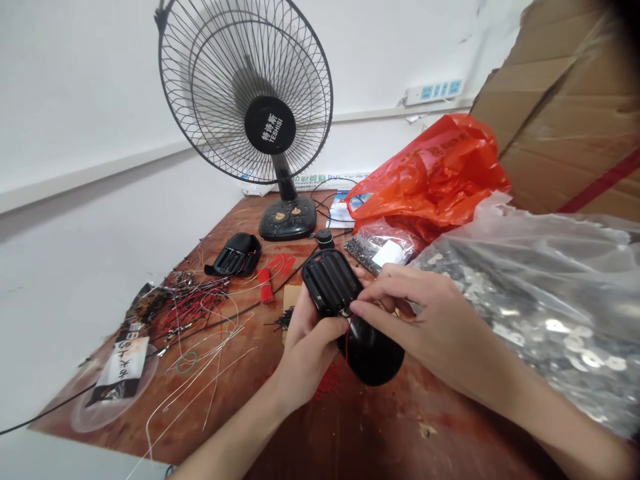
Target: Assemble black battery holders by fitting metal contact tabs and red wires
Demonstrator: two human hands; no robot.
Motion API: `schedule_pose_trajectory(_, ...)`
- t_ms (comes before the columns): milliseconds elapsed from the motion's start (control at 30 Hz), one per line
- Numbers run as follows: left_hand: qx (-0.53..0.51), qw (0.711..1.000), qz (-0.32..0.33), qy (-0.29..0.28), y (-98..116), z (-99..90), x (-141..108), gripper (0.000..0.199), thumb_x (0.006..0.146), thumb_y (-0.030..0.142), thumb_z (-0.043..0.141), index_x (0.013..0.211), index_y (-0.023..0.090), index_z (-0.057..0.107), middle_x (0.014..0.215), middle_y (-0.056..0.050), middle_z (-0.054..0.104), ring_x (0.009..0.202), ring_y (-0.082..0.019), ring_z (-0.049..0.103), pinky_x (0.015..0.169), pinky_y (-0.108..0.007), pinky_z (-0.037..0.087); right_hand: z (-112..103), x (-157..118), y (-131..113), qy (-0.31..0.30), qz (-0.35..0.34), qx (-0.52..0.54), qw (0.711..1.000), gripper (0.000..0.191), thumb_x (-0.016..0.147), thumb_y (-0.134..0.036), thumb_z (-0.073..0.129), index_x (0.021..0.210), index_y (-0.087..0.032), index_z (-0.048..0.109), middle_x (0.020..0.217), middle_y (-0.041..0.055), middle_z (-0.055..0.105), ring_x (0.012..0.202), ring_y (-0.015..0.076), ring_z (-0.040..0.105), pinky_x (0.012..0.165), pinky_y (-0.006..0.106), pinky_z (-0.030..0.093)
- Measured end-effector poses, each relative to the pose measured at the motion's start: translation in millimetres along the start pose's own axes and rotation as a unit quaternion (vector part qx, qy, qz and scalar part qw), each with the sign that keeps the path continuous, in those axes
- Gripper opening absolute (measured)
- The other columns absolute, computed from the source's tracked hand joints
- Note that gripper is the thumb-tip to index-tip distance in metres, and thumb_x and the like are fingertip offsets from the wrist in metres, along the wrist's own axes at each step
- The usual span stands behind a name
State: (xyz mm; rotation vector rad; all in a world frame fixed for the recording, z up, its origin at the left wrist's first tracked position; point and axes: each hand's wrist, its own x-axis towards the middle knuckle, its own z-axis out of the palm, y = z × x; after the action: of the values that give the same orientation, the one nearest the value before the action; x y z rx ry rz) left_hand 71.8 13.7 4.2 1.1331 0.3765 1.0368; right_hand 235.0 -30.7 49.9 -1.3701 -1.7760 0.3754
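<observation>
A black plastic battery case [334, 280] with long slots is held up over the table in front of me. My left hand [306, 350] is closed around its left side, thumb at the lower edge. Below the slots hangs a rounded glossy black part [375, 353]; whether it is joined to the case is hard to see. A short red wire [347, 344] runs down over that part. My right hand [425, 307] is closed in a pinch at the case's lower right corner, thumb and forefinger close together. What lies between those fingertips is too small to make out.
A similar black case [234, 255] lies at the left, near loose red and black wires [190, 300] and a red wire bundle [266, 285]. A fan [287, 217] stands behind. On the right are a bag of metal pieces [540, 313], a red bag [435, 173] and a cardboard box [575, 100].
</observation>
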Motion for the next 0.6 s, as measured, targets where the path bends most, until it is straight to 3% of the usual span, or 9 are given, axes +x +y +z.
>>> schedule_pose_trajectory(233,0.066,0.995,0.075,-0.027,-4.2,-1.7,-6.4,0.045,0.093,0.013,0.056,0.135,0.028,0.052,0.144,-0.006,0.051,0.131,-0.024,0.05,0.11,-0.039,0.042,-1.6,-1.7,-4.5,0.003,0.001,0.013,1.0,0.01,0.086,-0.019,0.067,0.078,-0.022,0.071,0.072,-0.0036,0.058,0.063,0.007,0.05,0.057,0.024,0.037)
schedule_pose_trajectory(600,0.138,0.982,0.123,-0.032,2.0,3.6,-7.3,0.044,0.094,0.013,0.054,0.134,0.031,0.054,0.135,-0.005,0.055,0.127,-0.022,0.053,0.109,-0.036,0.043,-2.9,-3.2,-9.0,0.005,-0.007,0.019,1.0,0.01,0.087,-0.019,0.067,0.079,-0.023,0.071,0.073,-0.0033,0.058,0.061,0.0065,0.051,0.054,0.023,0.037)
